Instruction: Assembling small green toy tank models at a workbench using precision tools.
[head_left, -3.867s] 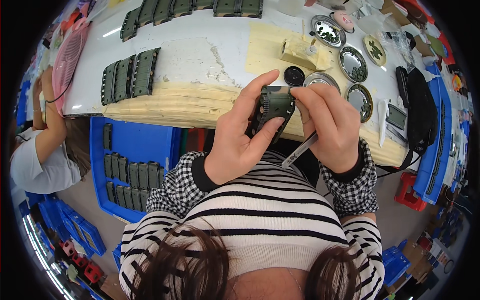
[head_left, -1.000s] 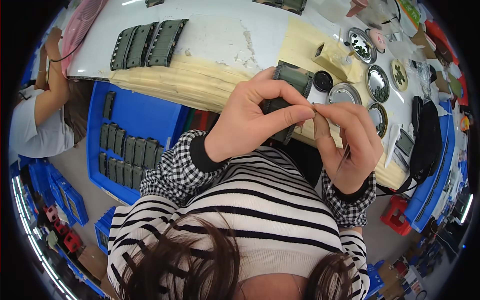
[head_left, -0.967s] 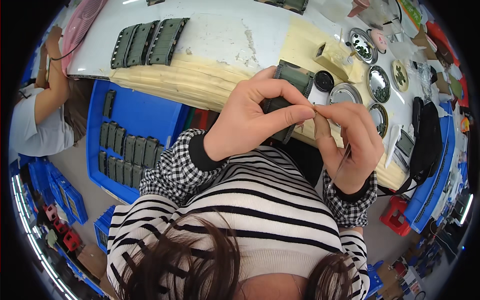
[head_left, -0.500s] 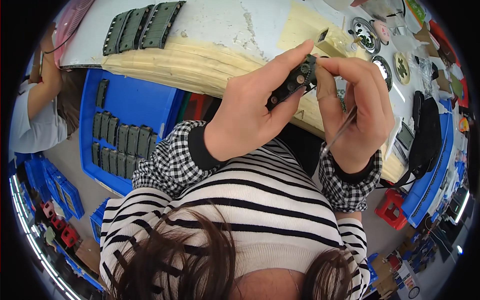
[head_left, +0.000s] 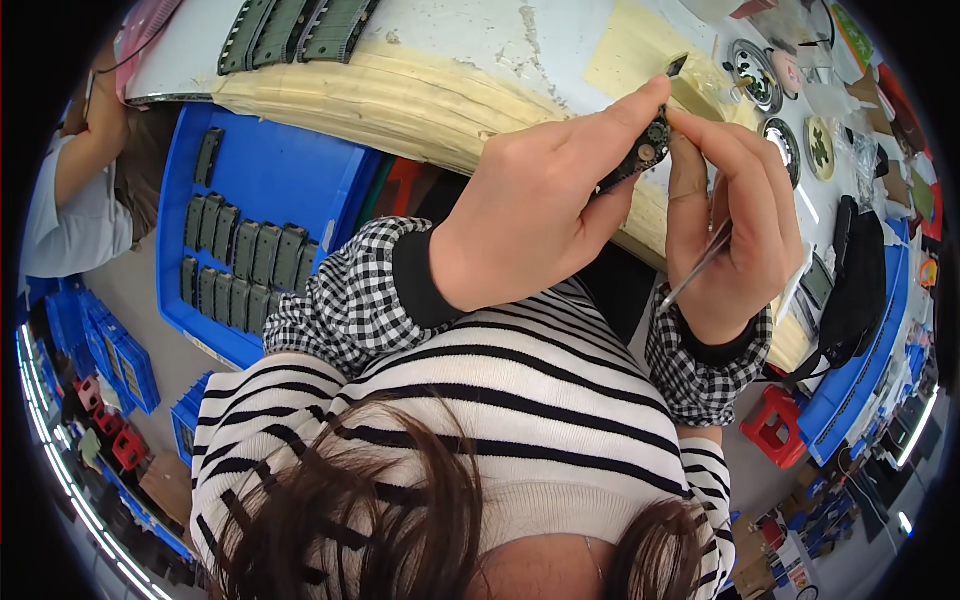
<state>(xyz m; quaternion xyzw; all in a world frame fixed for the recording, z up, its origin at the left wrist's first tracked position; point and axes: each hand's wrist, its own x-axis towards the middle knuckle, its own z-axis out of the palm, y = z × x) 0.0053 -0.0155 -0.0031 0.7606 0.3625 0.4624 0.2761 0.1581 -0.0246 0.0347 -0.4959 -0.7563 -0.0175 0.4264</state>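
My left hand [head_left: 535, 205] is closed around a small dark green and black part [head_left: 645, 155] with a copper-coloured round disc on its face. Its far end is pinched between that hand's fingers and the thumb and forefinger of my right hand [head_left: 745, 225]. A thin metal tool [head_left: 698, 265], which looks like tweezers, is tucked in my right palm and points down toward my body. Both hands are raised at the table's edge, and fingers cover much of the part.
Dark green panels [head_left: 295, 30] lie on the padded table [head_left: 450, 75]. Left, a blue tray [head_left: 275, 140] holds several similar green pieces. Right are metal dishes [head_left: 755, 80] with small parts, a beige dish [head_left: 820, 148] and a black bag [head_left: 852, 275]. Another person's arm [head_left: 95, 175] shows far left.
Both hands and the part have shifted slightly right in the picture. The part now sits deeper behind my left fingers. The table and tray appear higher as the view shifts.
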